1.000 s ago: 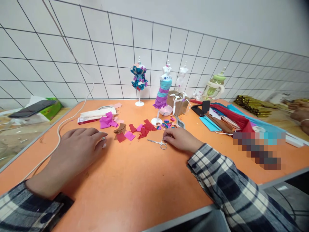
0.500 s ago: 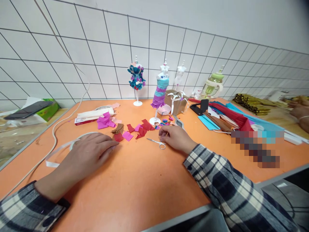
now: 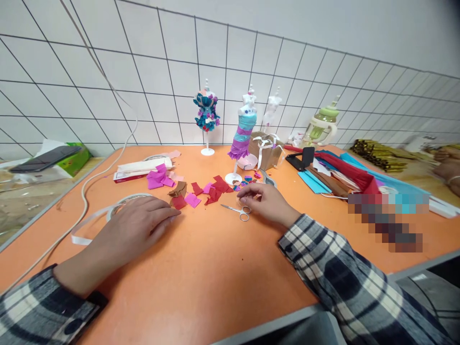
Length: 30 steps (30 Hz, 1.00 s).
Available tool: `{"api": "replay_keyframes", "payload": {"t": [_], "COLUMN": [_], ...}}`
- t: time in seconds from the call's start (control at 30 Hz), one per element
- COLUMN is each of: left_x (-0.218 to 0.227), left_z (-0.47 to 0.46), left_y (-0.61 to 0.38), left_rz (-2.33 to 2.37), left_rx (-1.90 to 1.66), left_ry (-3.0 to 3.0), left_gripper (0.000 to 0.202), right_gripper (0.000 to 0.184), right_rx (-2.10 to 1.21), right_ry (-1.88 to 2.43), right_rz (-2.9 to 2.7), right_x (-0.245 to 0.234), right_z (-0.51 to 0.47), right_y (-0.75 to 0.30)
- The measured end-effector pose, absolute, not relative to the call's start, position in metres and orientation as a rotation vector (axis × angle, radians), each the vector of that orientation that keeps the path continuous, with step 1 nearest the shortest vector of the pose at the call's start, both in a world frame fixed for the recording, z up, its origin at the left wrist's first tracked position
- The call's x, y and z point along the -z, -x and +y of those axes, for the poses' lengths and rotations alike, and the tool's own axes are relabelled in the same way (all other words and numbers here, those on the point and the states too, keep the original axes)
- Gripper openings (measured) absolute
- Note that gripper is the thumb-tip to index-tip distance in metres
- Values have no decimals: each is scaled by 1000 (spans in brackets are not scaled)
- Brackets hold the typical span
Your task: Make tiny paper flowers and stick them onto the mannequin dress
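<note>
My left hand (image 3: pixel 138 230) lies palm down on the orange table, fingers stretched and holding nothing. It partly covers a roll of white ribbon (image 3: pixel 118 205). My right hand (image 3: pixel 264 201) rests on its side with loosely curved fingers apart and nothing visible between them. Small silver scissors (image 3: pixel 233 209) lie beside it, one finger loop at its fingertips; I cannot tell if they touch. Between the hands are red crepe paper scraps (image 3: pixel 215 191), a brown scrap (image 3: pixel 178 189) and a pink scrap (image 3: pixel 193 200). Behind stands a mini mannequin (image 3: pixel 242 134) wrapped in blue and purple paper.
A second mannequin (image 3: pixel 207 112) wears teal ruffles; a bare white one (image 3: pixel 272 110) stands behind a brown paper bag (image 3: pixel 266 151). A green-lidded bottle (image 3: pixel 321 127), a black phone stand (image 3: pixel 302 158) and folded crepe paper (image 3: pixel 359 172) lie right. A white cable (image 3: pixel 84 191) runs along the left.
The whole view has shifted slightly, with things sitting a little farther right in the picture. Both hands and the scissors keep their places on the table.
</note>
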<state>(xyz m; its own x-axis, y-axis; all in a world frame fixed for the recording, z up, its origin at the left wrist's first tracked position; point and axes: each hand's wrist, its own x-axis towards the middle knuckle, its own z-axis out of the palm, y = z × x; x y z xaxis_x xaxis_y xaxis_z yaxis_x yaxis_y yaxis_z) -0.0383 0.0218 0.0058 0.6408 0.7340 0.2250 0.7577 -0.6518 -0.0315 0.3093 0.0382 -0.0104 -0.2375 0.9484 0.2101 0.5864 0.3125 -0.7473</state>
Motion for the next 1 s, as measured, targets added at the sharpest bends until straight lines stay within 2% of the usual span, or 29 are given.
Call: {"api": "replay_keyframes", "payload": {"t": [0.2, 0.37, 0.67, 0.87, 1.0], "left_x": [-6, 0, 1, 3, 5], "left_z": [20, 25, 26, 26, 28], "left_y": [37, 41, 40, 42, 43], "left_rz": [-1255, -1222, -1229, -1229, -1234], "left_rx": [273, 328, 398, 410, 384], "left_ry": [2747, 2765, 2760, 2765, 2766], "left_gripper": [36, 39, 39, 41, 40], "right_gripper": [8, 10, 13, 33, 21], "right_rx": [-828, -671, -781, -832, -875], "right_ry": [1483, 1556, 1575, 1562, 1551], "right_rz": [-1961, -2237, -2230, -2197, -2178], "right_x": [13, 15, 15, 15, 12], "right_z": [38, 39, 40, 39, 39], "right_y": [-306, -308, -310, -308, -310]}}
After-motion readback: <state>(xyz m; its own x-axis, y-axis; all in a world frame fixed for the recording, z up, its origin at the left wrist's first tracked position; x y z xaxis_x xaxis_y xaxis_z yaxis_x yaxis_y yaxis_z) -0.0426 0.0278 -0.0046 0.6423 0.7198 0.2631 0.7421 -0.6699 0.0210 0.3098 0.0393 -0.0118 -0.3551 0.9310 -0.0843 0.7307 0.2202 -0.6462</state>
